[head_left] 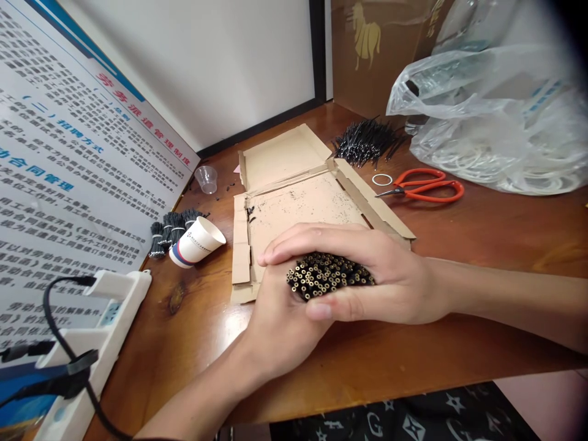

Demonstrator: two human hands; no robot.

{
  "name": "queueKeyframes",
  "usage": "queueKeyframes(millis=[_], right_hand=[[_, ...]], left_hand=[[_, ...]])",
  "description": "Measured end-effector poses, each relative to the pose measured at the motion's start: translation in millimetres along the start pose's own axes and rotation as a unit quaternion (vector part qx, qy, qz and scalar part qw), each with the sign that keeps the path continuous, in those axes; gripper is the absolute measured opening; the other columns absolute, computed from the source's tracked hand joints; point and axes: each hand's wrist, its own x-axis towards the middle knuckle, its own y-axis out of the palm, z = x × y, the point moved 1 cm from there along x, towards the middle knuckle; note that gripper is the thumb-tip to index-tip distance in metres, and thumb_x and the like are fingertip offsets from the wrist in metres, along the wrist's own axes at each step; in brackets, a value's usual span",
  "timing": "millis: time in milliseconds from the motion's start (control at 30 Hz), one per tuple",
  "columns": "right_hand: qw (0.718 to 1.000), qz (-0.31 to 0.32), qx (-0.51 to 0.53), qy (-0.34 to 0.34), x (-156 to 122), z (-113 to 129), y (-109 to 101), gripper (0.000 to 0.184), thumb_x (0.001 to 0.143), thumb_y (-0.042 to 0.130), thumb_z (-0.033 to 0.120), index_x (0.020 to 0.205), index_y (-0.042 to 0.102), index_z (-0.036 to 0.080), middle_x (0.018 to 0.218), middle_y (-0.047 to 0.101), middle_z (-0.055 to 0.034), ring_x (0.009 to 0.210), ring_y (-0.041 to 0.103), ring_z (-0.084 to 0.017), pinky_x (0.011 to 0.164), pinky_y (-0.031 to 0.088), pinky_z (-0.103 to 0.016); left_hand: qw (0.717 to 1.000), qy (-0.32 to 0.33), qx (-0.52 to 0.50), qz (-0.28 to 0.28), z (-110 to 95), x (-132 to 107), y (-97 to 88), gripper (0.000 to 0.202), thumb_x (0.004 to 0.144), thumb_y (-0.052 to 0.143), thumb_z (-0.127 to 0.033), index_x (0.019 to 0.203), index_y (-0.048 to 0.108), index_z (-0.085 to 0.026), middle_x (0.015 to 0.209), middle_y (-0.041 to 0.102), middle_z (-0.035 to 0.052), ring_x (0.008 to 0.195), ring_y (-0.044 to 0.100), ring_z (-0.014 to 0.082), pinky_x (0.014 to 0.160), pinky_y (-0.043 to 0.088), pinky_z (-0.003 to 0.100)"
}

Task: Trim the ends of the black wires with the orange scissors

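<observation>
Both my hands are wrapped round one thick bundle of thin black tubes (pixel 327 277), whose hollow gold-rimmed ends face the camera. My right hand (pixel 367 275) lies over the top and right side of the bundle, fingers pressed together. My left hand (pixel 278 321) cups the bundle from below and the left, its fingers mostly hidden beneath. The bundle is held just above the near edge of a flattened cardboard box (pixel 303 202) that is speckled with small black bits.
A pile of loose black tubes (pixel 365 142) lies behind the cardboard. Orange scissors (pixel 425 187) and a rubber band (pixel 382 179) lie right of it, under a clear plastic bag (pixel 496 116). A tipped paper cup (pixel 196 242), tied bundles (pixel 171 233), a plastic cup (pixel 206 179) and a power strip (pixel 92 343) are left.
</observation>
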Motion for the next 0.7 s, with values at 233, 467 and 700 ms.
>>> queueKeyframes(millis=[233, 467, 700], right_hand=[[1.000, 0.005, -0.021, 0.011, -1.7, 2.8, 0.3, 0.046, 0.090, 0.064, 0.033, 0.133, 0.053, 0.018, 0.125, 0.062, -0.0101, 0.119, 0.057, -0.021, 0.104, 0.046, -0.039], [1.000, -0.013, 0.008, -0.003, -2.2, 2.4, 3.2, 0.061, 0.087, 0.067, 0.034, 0.141, 0.044, 0.016, 0.125, 0.060, -0.0112, 0.116, 0.058, -0.020, 0.102, 0.047, -0.038], [1.000, -0.002, 0.010, -0.015, -2.1, 1.1, 2.8, 0.064, 0.085, 0.069, 0.034, 0.141, 0.043, 0.015, 0.126, 0.059, -0.0123, 0.117, 0.057, -0.021, 0.103, 0.045, -0.039]], left_hand=[[1.000, 0.007, 0.006, 0.012, 2.6, -1.7, -1.6, 0.018, 0.077, 0.067, -0.001, 0.086, 0.067, -0.017, 0.087, 0.072, 0.0003, 0.077, 0.068, 0.0154, 0.064, 0.056, 0.022], [0.999, -0.002, -0.023, 0.025, 3.4, -1.2, -2.0, 0.017, 0.077, 0.069, -0.004, 0.088, 0.068, -0.017, 0.087, 0.074, 0.0012, 0.082, 0.069, 0.0167, 0.074, 0.059, 0.026], [0.999, -0.001, -0.023, 0.028, 5.7, -3.2, -3.5, 0.026, 0.074, 0.072, -0.002, 0.095, 0.071, -0.017, 0.095, 0.075, 0.0031, 0.089, 0.070, 0.0179, 0.080, 0.060, 0.027]])
